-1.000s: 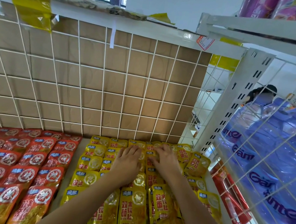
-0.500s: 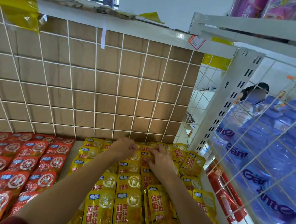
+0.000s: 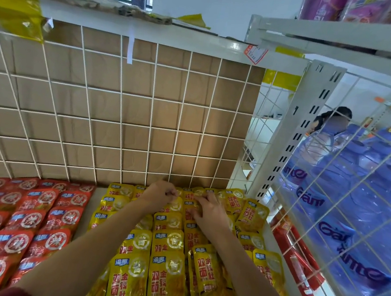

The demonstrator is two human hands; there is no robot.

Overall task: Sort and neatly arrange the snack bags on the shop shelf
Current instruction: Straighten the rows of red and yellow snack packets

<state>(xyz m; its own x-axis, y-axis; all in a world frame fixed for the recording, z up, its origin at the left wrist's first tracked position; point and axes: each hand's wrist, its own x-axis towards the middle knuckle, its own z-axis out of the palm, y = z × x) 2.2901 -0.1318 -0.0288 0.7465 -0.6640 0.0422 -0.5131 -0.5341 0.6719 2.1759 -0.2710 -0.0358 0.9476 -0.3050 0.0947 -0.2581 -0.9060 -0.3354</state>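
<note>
shelf deck (image 3: 84, 220): pale, a bare strip showing between two blocks of stock. back wall at 12 o'clock: white wire grid (image 3: 120, 123) with brown cardboard (image 3: 97, 104) behind it; yellow tape (image 3: 13, 13) on the top rail at 10 o'clock, a price tag (image 3: 255, 54) at 1 o'clock. windows beyond the rail, far off.

yellow snack bags (image 3: 166, 279): overlapping rows from 6 o'clock up to the grid. red snack bags (image 3: 25, 221): the same layout at 8 o'clock, apart from the yellow block.

left hand (image 3: 160, 196): at the back row, fingers curled on the top edge of a yellow bag. right hand (image 3: 209, 212): just beside it toward 3 o'clock, fingers spread, tips resting on the bags, gripping nothing.

slotted upright (image 3: 294, 139) at 2 o'clock; side grid (image 3: 342, 206) at 3 o'clock, screening blue water bottles (image 3: 366, 185). red packets (image 3: 298, 262) lie at 4 o'clock along the shelf edge. a person (image 3: 329, 128) is partly hidden behind the bottles.
</note>
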